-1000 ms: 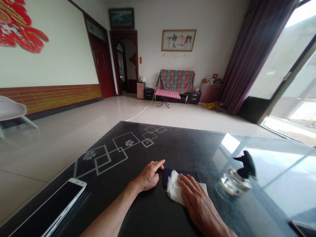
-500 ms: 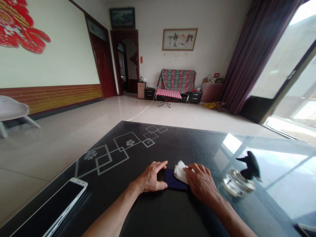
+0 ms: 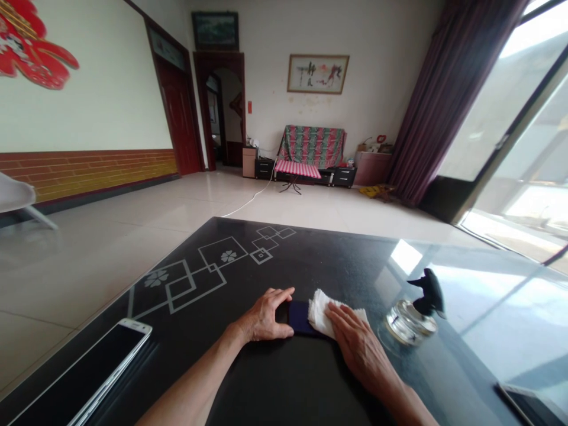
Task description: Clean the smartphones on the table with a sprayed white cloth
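A small dark blue phone (image 3: 300, 316) lies flat on the black glass table (image 3: 284, 260). My left hand (image 3: 265, 316) curls around the phone's left end, thumb along its near edge and fingers at its far edge. My right hand (image 3: 355, 343) lies flat with fingers stretched out, pressing a white cloth (image 3: 320, 310) onto the phone's right part. The cloth covers much of the phone.
A white-framed phone (image 3: 84, 378) lies at the table's near left corner. A glass ashtray (image 3: 404, 322) with a black sprayer top stands to the right of my hands. Another device edge (image 3: 523, 402) shows at the near right. The table's left edge drops to tiled floor.
My right hand slid the white cloth across the phone toward the left and far side, then back nearer. My left hand went from a pointing finger to gripping the phone's left end.
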### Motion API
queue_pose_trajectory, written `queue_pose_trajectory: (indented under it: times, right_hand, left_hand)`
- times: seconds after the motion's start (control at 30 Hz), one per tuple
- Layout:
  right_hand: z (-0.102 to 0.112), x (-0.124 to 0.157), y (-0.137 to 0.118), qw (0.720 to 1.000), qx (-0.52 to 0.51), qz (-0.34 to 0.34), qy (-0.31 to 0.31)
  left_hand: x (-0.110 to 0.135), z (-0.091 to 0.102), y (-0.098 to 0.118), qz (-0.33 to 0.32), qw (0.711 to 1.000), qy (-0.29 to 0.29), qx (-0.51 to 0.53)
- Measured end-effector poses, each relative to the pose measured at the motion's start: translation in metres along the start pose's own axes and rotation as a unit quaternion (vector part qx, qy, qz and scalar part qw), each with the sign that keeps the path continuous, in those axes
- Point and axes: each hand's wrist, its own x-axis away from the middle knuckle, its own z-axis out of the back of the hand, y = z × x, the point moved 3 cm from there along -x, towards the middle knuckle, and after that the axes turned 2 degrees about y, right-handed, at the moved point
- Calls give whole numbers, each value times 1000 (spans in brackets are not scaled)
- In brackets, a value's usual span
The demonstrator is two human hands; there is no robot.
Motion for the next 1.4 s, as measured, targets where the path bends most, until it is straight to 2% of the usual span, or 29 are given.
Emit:
queue_pose_trajectory:
  times: [0.17, 0.27, 0.57, 0.7, 0.83, 1.2, 1.4]
  right_hand:
    - [11, 28, -8, 1000, 10, 16, -15]
    - [13, 35, -10, 1000, 4, 29, -7]
    - [2, -6, -9, 999, -30, 17, 8]
    - [-1, -14, -9, 1000, -25, 5, 3]
    - [-3, -8, -10, 1000, -18, -3, -12]
    - [5, 35, -16, 999, -26, 15, -46]
    - [2, 24, -16, 998, -33, 24, -50]
  left_hand:
    - [0, 0, -1, 4, 1000, 3, 4]
    - [0, 0, -2, 3, 1000, 2, 7]
    - [0, -1, -1, 4, 1000, 6, 5]
    - [0, 1, 1, 7, 1000, 4, 3]
    - [0, 1, 1, 9, 1000, 3, 2]
    - [0, -2, -2, 5, 1000, 5, 1]
    - [-1, 0, 1, 5, 1000, 6, 0]
